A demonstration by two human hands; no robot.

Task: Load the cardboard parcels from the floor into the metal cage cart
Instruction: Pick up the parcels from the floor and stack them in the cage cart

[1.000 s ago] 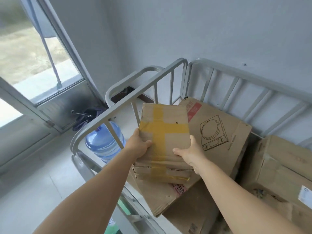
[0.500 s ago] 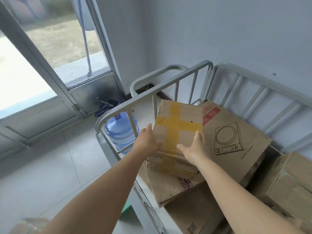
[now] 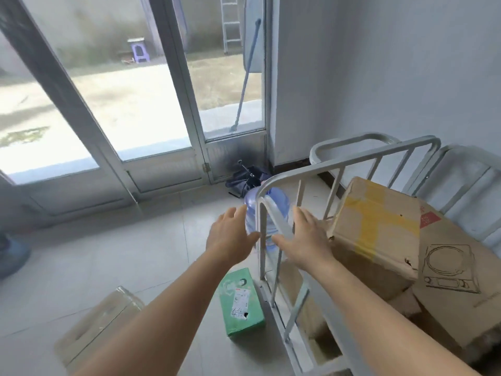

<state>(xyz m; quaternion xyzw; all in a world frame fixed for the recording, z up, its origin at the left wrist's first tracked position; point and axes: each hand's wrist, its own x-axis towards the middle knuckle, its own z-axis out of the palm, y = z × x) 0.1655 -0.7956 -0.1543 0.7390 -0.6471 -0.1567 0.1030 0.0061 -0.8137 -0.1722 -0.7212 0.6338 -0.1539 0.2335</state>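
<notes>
Both your hands, left hand (image 3: 230,234) and right hand (image 3: 305,241), spread wide and empty (fingers straight) beside the yellow-taped parcel (image 3: 375,232) resting in the cage cart (image 3: 349,161).

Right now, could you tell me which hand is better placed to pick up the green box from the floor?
Left. The left hand is outside the cage rail, above the floor where the green box lies; the right hand is over the cart.

Floor (image 3: 113,256): green box (image 3: 241,302), water jug (image 3: 267,213).
</notes>
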